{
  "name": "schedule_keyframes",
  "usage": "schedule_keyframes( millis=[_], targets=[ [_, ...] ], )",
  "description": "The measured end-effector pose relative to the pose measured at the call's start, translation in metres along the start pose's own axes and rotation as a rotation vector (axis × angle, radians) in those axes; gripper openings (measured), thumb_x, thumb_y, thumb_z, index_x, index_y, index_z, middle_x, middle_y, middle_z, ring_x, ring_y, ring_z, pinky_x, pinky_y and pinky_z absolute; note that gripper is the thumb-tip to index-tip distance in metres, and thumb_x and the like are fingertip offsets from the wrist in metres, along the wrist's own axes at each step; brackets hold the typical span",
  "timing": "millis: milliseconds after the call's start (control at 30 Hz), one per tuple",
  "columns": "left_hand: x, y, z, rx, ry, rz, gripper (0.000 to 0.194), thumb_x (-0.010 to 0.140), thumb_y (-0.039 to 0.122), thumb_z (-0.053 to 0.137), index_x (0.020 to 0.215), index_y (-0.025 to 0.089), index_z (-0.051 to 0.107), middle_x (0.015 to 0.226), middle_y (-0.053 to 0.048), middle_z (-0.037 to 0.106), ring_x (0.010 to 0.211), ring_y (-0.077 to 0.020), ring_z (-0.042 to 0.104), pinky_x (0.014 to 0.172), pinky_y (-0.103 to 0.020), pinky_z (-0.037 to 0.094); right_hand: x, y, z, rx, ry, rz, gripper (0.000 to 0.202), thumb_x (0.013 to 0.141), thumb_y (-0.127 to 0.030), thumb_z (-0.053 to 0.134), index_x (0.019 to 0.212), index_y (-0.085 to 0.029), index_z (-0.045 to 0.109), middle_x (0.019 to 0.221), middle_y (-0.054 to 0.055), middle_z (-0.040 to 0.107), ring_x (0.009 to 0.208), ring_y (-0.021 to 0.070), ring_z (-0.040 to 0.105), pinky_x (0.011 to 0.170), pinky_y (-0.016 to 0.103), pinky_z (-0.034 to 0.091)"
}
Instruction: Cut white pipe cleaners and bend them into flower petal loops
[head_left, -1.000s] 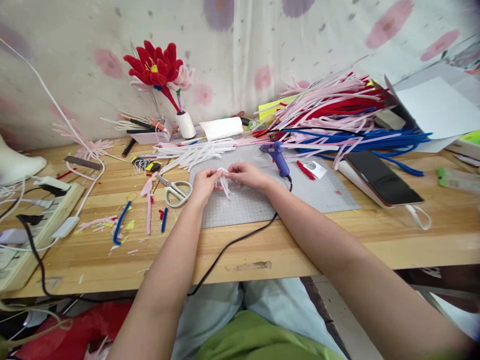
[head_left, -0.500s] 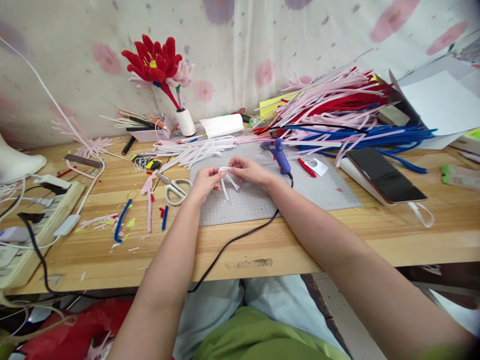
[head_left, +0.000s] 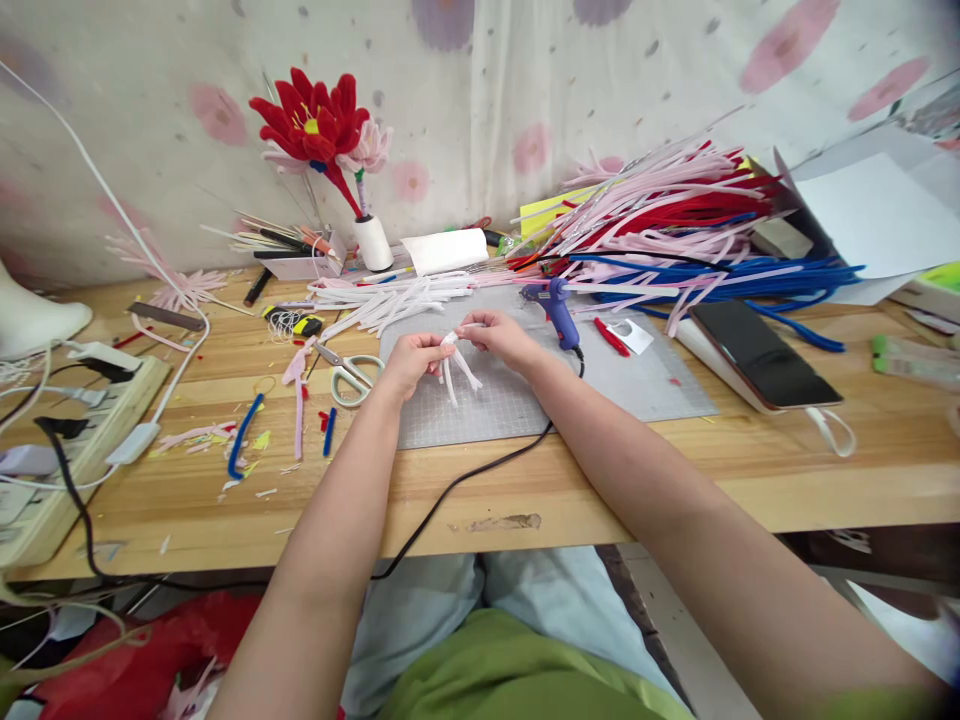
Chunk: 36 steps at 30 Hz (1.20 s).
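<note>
Over the grey cutting mat [head_left: 510,410], white pipe cleaners [head_left: 466,370] are pinched between my two hands, their loose ends hanging down. My left hand [head_left: 417,362] is closed on them from the left, thumb against fingers. At the top of the bunch, the closed fingertips of my right hand [head_left: 491,335] grip the same white pipe cleaners. Scissors [head_left: 352,378] with pale handles lie just left of my left hand. A blue glue gun [head_left: 556,310] rests on the mat to the right of my right hand, near red-handled pliers or a similar tool [head_left: 611,337].
White pipe cleaners [head_left: 382,300] lie behind my hands. A large pile of pink, red and blue pipe cleaners [head_left: 675,220] is at the back right. A phone [head_left: 765,355] leans at right. A red flower [head_left: 315,125] stands at the back. A black cord [head_left: 457,487] crosses the front.
My right fingers have shifted slightly at the top of the white pipe cleaners, which hang a little more spread apart. My left hand keeps its hold.
</note>
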<state>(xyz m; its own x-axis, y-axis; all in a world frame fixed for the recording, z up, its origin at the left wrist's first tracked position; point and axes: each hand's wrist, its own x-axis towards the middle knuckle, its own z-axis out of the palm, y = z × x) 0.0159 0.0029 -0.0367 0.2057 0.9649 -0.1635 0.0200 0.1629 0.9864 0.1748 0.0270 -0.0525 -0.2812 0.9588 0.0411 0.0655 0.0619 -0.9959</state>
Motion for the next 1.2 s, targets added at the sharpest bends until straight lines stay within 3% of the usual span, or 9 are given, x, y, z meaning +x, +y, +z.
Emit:
schedule_keyframes(
  millis=[167, 367, 533, 633, 833, 1000, 1200],
  targets=[
    [-0.002, 0.0, 0.004, -0.157, 0.034, -0.041, 0.02, 0.06, 0.029, 0.072, 0.066, 0.013, 0.062, 0.048, 0.005, 0.048, 0.039, -0.0031, 0.037, 0.042, -0.02, 0.043, -0.002, 0.002, -0.002, 0.065, -0.023, 0.042, 0.024, 0.069, -0.036, 0.063, 0.065, -0.016, 0.05, 0.044, -0.007, 0.043, 0.041, 0.0047, 0.034, 0.042, 0.018, 0.026],
    [0.002, -0.002, 0.013, -0.184, 0.311, 0.042, 0.016, 0.065, 0.016, 0.062, 0.053, 0.014, 0.051, 0.042, 0.006, 0.044, 0.037, -0.0042, 0.034, 0.043, -0.021, 0.042, -0.005, 0.0, 0.008, 0.022, -0.159, 0.048, 0.028, 0.072, -0.038, 0.065, 0.065, -0.015, 0.05, 0.05, -0.004, 0.051, 0.045, 0.0052, 0.044, 0.044, 0.017, 0.036],
    [0.011, -0.012, 0.014, -0.037, 0.525, 0.215, 0.015, 0.066, 0.016, 0.061, 0.054, 0.015, 0.052, 0.046, 0.006, 0.047, 0.043, -0.004, 0.039, 0.043, -0.016, 0.032, -0.006, 0.001, 0.018, 0.039, -0.162, 0.018, 0.028, 0.074, -0.036, 0.064, 0.065, -0.016, 0.048, 0.051, -0.005, 0.05, 0.045, 0.0056, 0.046, 0.044, 0.017, 0.038],
    [0.015, -0.018, 0.011, 0.089, 0.512, 0.287, 0.011, 0.067, 0.023, 0.062, 0.059, 0.016, 0.058, 0.05, 0.006, 0.05, 0.045, -0.0049, 0.041, 0.045, -0.017, 0.034, -0.005, 0.002, 0.017, 0.061, -0.146, 0.003, 0.027, 0.076, -0.036, 0.063, 0.066, -0.015, 0.048, 0.053, -0.005, 0.051, 0.044, 0.0046, 0.045, 0.044, 0.016, 0.038],
    [0.013, -0.014, 0.011, 0.064, 0.428, 0.208, 0.009, 0.068, 0.024, 0.062, 0.069, 0.015, 0.064, 0.047, 0.006, 0.049, 0.041, -0.0057, 0.042, 0.043, -0.019, 0.038, -0.002, -0.001, 0.014, 0.101, -0.154, 0.094, 0.023, 0.074, -0.029, 0.067, 0.07, -0.015, 0.049, 0.058, -0.002, 0.06, 0.049, 0.0069, 0.054, 0.048, 0.018, 0.044],
    [0.006, -0.009, 0.018, -0.028, 0.425, 0.066, 0.009, 0.07, 0.021, 0.06, 0.068, 0.013, 0.062, 0.041, 0.007, 0.046, 0.037, -0.0055, 0.04, 0.04, -0.018, 0.035, -0.008, -0.005, 0.013, 0.195, -0.26, 0.211, 0.013, 0.079, -0.019, 0.06, 0.08, -0.016, 0.047, 0.065, 0.001, 0.067, 0.055, 0.0107, 0.063, 0.051, 0.021, 0.051],
    [0.002, -0.01, 0.023, 0.006, 0.347, 0.114, 0.008, 0.073, 0.019, 0.057, 0.072, 0.012, 0.06, 0.053, 0.004, 0.055, 0.04, -0.0044, 0.042, 0.037, -0.017, 0.034, -0.014, -0.002, 0.004, 0.228, -0.358, 0.213, 0.015, 0.077, -0.011, 0.057, 0.087, -0.015, 0.047, 0.071, 0.003, 0.069, 0.06, 0.0113, 0.065, 0.058, 0.023, 0.055]
  ],
)
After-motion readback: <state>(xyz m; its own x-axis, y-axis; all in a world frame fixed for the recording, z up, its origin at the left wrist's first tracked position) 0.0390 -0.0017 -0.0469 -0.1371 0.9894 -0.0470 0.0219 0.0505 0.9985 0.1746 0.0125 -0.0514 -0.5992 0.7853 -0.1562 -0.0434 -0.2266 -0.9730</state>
